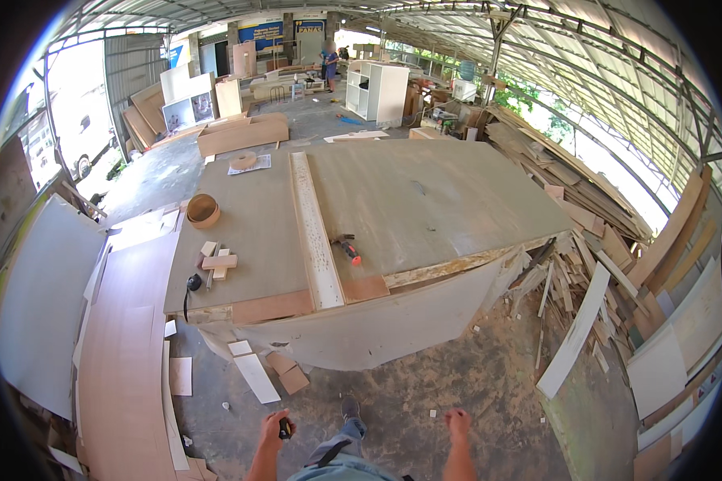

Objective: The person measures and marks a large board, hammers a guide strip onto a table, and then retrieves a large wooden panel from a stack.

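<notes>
A small dark object point(284, 429), too small and blurred to be named more closely, is gripped in the left hand point(274, 426) low in the head view, above the dusty concrete floor point(425, 401) and well short of the large workbench point(425, 200). From its size it is judged to be light and rigid, easily carried in one fist; it is probably best held around its middle, as it is now, with the fingers wrapped round it so that it cannot slip. The left hand is seen closed about this object, only a short dark end showing past the fingers. The right hand point(457, 420) is held apart from it, on the other side of the person's body, and nothing is seen in it; the fingers appear loosely curled, though how far they are spread cannot be told at this size. No surface is touched by either hand. On the bench top a long pale plank point(314, 232) is laid lengthwise, and a red-handled tool point(346, 248) is set just beside it on its right. Small wood blocks point(217, 261) and a roll of wood-coloured edge banding point(203, 210) are left nearer the left edge. Offcuts of board point(257, 375) lie on the floor near the bench's foot, between it and the hands.
</notes>
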Demonstrator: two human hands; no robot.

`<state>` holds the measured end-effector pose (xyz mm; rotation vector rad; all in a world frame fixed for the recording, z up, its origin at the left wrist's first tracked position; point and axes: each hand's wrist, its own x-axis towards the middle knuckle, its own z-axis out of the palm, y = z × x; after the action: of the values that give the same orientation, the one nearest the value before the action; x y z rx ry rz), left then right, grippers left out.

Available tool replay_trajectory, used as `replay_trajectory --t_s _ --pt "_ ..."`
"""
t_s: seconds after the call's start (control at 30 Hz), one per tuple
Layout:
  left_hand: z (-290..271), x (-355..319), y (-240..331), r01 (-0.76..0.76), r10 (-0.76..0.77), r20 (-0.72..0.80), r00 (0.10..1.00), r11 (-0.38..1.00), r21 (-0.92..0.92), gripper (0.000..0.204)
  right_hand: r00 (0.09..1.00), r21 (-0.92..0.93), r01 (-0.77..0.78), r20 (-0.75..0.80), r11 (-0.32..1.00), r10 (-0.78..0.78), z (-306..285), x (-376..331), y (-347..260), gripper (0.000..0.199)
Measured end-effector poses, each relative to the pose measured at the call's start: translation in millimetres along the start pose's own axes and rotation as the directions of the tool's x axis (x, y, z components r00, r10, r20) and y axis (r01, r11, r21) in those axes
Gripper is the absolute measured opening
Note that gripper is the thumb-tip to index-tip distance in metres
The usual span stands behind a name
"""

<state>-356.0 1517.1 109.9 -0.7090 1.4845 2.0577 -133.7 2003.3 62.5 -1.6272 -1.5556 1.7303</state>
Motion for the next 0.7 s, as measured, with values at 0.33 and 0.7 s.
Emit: replay_trajectory --t_s 0.33,0.7 --pt "153 110 97 -0.141 0.142 -0.068 0.988 0.990 0.023 0.023 0.780 -0.182 0.549 0.461 0.816 -0.422 258 57 -151 0.016" --pt "239 180 131 -0.285 0.452 -0.238 0.860 0.810 0.512 0.034 0.295 -0.186 0.955 0.607 0.230 -0.738 443 118 -332 0.030"
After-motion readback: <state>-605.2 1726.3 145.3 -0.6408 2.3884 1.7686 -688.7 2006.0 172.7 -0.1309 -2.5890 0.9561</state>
